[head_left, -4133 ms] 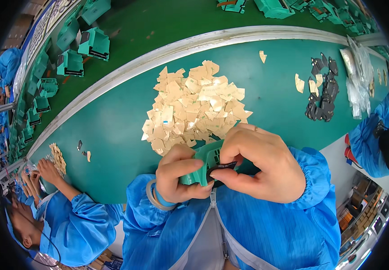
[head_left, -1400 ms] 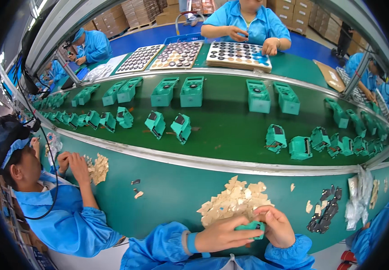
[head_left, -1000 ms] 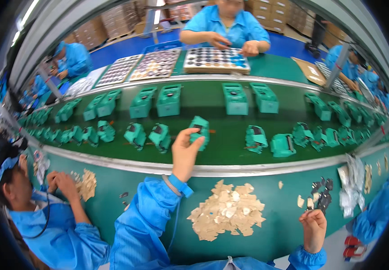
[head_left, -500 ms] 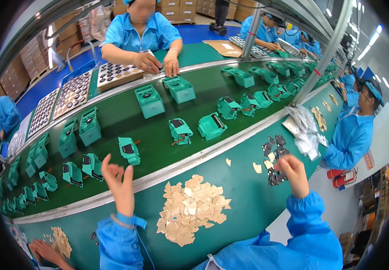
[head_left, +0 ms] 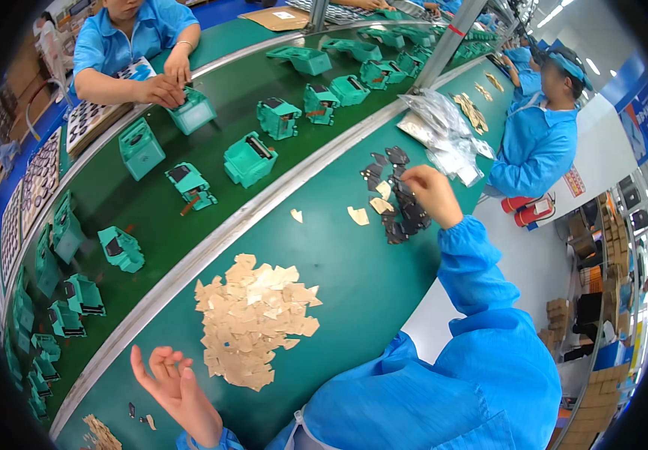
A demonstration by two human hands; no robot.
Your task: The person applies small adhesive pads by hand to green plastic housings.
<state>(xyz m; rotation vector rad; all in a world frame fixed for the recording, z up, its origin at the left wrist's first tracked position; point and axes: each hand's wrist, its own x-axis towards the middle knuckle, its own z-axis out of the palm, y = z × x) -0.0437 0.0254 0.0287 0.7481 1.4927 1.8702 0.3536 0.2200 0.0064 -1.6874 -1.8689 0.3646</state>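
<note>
- Both hands are out over the green counter [head_left: 361, 292], well apart, with the heap of tan pieces [head_left: 252, 319] between them.
- Left hand [head_left: 178, 390] hovers just to the lower left of the tan heap, palm up, fingers spread and loose, holding nothing.
- Right hand [head_left: 430, 193] reaches to the far right of the tan heap and rests on the cluster of black parts [head_left: 395, 202]; its fingertips are pinched together there, but whether they hold a part I cannot tell.
- Two loose tan pieces [head_left: 358, 216] lie between the tan heap and the black cluster, and a third lies at the edge of the black parts, just beside the right hand.
- One heap of clear plastic bags [head_left: 444, 135] lies just beyond the black parts, away from the tan heap.
- One metal rail [head_left: 211, 244] runs along the far edge of the counter, just above the tan heap.
- Beyond that rail, one dark green belt [head_left: 151, 225] carries many teal housings [head_left: 249, 159]; about eight stand in clear view across from the tan heap, more along both ends.
- One person in blue [head_left: 133, 45] sits on the far side of the belt, both hands on one teal housing.
- Another person in blue [head_left: 537, 139] sits at the counter's right end, beyond the plastic bags.
</note>
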